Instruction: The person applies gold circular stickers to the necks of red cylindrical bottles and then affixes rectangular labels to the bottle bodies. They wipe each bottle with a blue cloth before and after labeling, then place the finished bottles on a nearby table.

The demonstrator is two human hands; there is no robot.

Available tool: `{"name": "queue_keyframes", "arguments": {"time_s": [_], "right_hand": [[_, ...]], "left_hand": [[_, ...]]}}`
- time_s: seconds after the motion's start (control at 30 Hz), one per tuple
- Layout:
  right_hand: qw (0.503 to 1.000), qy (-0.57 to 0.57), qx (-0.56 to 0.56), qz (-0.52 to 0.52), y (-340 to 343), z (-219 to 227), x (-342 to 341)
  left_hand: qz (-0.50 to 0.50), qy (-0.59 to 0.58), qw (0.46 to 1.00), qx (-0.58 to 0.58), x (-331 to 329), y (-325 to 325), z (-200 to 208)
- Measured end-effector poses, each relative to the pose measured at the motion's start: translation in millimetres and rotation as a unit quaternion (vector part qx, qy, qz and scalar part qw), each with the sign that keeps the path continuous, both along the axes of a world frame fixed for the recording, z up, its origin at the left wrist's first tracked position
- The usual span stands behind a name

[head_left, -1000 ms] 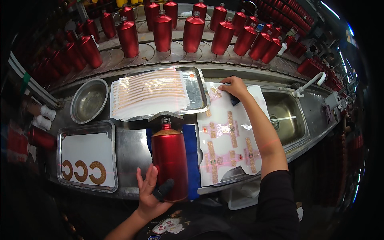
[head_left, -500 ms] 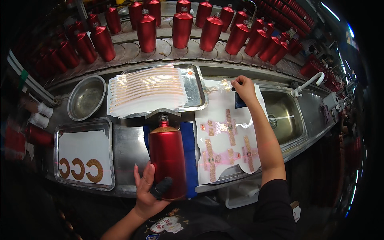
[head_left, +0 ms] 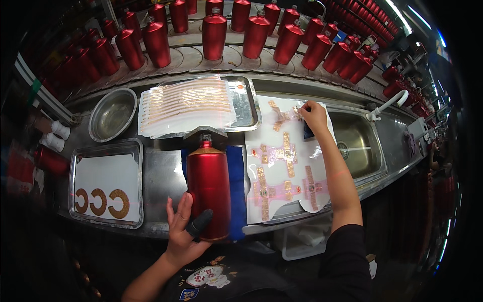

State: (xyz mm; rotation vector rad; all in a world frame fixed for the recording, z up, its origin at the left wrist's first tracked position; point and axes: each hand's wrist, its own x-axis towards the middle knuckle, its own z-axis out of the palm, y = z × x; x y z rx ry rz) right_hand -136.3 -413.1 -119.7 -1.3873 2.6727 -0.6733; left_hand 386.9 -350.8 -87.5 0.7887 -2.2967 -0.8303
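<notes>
A glossy red bottle (head_left: 207,189) with a bare threaded neck leans on a blue cloth (head_left: 236,176) against a metal rest (head_left: 204,134). My left hand (head_left: 183,229) grips its lower left side, the thumb in a black finger cot lying across the front. To the right, a white sheet (head_left: 266,136) carries several gold and pink decals (head_left: 288,155). At the sheet's far end my right hand (head_left: 314,117) pinches the edge of a clear decal with gold pieces (head_left: 277,115). A dark blue patch (head_left: 307,132) shows below that hand.
A tray (head_left: 140,176) with three gold C-shaped decals stands left, a metal bowl (head_left: 111,117) behind it. Another tray (head_left: 251,108) holds sheets of gold strips (head_left: 186,103). A sink (head_left: 359,146) with white faucet (head_left: 390,106) lies right. Red bottles (head_left: 215,35) line the conveyor (head_left: 201,59) behind.
The bottles on the conveyor have shifted left. More of the decal pinched by my right hand now shows, spread out beside the fingers. My left hand keeps its hold on the bottle.
</notes>
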Motion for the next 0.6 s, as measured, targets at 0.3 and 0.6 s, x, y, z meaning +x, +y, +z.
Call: {"name": "queue_keyframes", "arguments": {"time_s": [0.3,0.6], "right_hand": [[0.995,-0.087,-0.041,0.013,2.1,1.2,4.5],[0.997,-0.025,-0.060,-0.033,6.8,4.8,-11.0]], "left_hand": [[-0.008,0.006,1.000,0.005,2.1,0.4,-3.3],[-0.008,0.014,1.000,-0.008,-0.8,0.3,-3.1]]}}
